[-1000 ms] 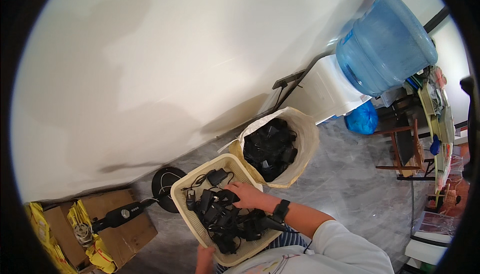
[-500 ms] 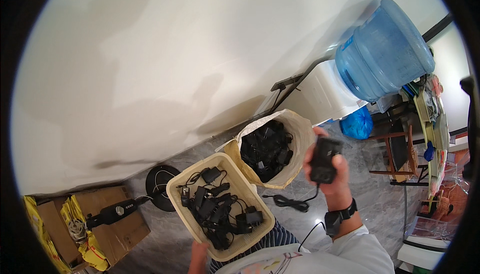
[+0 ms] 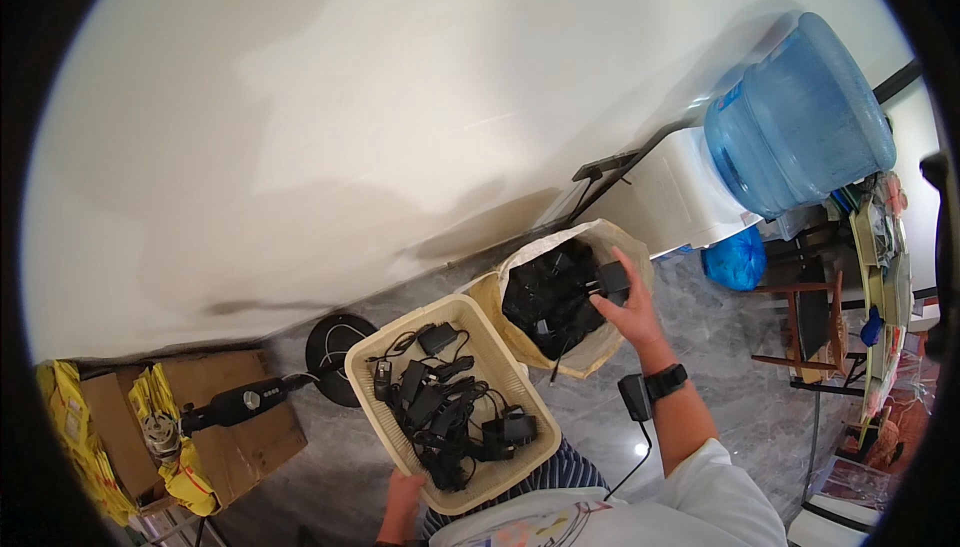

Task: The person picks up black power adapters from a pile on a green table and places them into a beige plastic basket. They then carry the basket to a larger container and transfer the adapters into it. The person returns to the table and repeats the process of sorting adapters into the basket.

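My right hand [image 3: 634, 313] is closed on a black power adapter [image 3: 614, 283], its prongs toward the left, over the mouth of a whitish-yellow sack [image 3: 588, 357]. Black adapters and cords [image 3: 545, 297] fill the sack, and a thin cable end hangs at its near edge. To the left, a cream plastic basket [image 3: 513, 375] rests tilted against my lap, holding several black adapters with tangled cords [image 3: 428, 409]. My left hand [image 3: 402, 493] grips the basket's near left corner, its fingers partly hidden. A black strap with a corded black box [image 3: 634, 397] is on my right wrist.
A white water dispenser [image 3: 675, 182] with a blue bottle [image 3: 800, 122] stands behind the sack. A blue bag [image 3: 735, 259] and wooden chair [image 3: 800, 319] are to the right. At left are a black round base [image 3: 335, 352], a cardboard box [image 3: 235, 452] and yellow packets [image 3: 80, 447].
My right hand has moved forward and left with the adapter, from beside the sack to over its opening. The adapter has turned so its prongs show. My left hand stays at the basket.
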### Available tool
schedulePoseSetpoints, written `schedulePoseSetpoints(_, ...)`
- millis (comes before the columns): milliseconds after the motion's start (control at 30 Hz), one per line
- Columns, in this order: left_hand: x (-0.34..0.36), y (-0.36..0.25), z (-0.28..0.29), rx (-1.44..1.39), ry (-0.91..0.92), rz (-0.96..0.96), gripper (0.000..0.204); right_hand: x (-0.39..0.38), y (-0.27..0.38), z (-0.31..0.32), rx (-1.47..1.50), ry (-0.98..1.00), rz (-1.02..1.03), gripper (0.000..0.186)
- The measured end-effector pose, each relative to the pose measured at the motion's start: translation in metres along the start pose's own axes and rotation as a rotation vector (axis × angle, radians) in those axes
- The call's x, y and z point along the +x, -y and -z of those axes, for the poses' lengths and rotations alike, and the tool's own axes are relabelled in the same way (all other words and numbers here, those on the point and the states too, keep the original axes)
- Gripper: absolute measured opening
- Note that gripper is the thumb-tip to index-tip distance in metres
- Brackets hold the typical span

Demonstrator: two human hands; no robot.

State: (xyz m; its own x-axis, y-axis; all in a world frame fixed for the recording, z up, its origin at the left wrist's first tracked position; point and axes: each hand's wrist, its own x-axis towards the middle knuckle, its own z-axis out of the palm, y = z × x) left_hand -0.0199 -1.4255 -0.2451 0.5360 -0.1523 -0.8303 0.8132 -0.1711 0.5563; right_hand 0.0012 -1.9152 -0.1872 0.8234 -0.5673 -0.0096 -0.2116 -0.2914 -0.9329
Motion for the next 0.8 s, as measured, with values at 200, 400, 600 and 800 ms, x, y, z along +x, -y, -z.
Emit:
schedulePoseSetpoints(200,-0.002,-0.005,-0.004,0.031,-0.007,0.0,0.045,-0.016,-0.034,-0.027,-0.445,0.222,0.073,0.069)
schedulePoseSetpoints(400,-0.009,-0.017,-0.008,0.029,0.057,-0.048,0.046,-0.048,-0.006,-0.122,-0.247,0.54,0.189,0.056)
schedulePoseSetpoints(600,-0.015,-0.026,-0.011,0.139,0.081,-0.046,0.047,-0.07,0.014,-0.236,-0.413,0.763,0.434,0.06)
schedulePoseSetpoints(800,-0.018,-0.017,-0.009,0.166,0.033,-0.005,0.047,-0.068,0.011,-0.255,-0.564,0.965,0.268,0.062)
